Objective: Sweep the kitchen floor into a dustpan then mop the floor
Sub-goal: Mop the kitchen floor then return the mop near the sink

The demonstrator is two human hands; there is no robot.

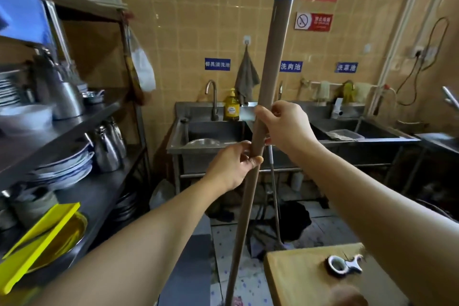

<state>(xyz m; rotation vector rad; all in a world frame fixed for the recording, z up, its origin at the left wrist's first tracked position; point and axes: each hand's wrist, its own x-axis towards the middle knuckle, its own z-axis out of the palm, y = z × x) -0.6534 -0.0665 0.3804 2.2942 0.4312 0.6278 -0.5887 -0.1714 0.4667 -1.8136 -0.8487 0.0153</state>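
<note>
Both hands are on the long tan handle [268, 82] with the blue top, standing nearly upright in front of the steel sinks [213, 131]. Left hand [232, 166] pinches it lower down, right hand [285, 126] wraps it just above. Its bottom end runs down to the tiled floor [248, 285], head out of view.

Against the tiled back wall, a steel sink unit [211, 148] with a curved tap [212, 97], a yellow soap bottle [231, 105] just beside it. Above, a grey cloth [246, 77] on a hook. Left, a metal rack [74, 131] with stacked plates [67, 169]; lower right, a wooden board [305, 278].
</note>
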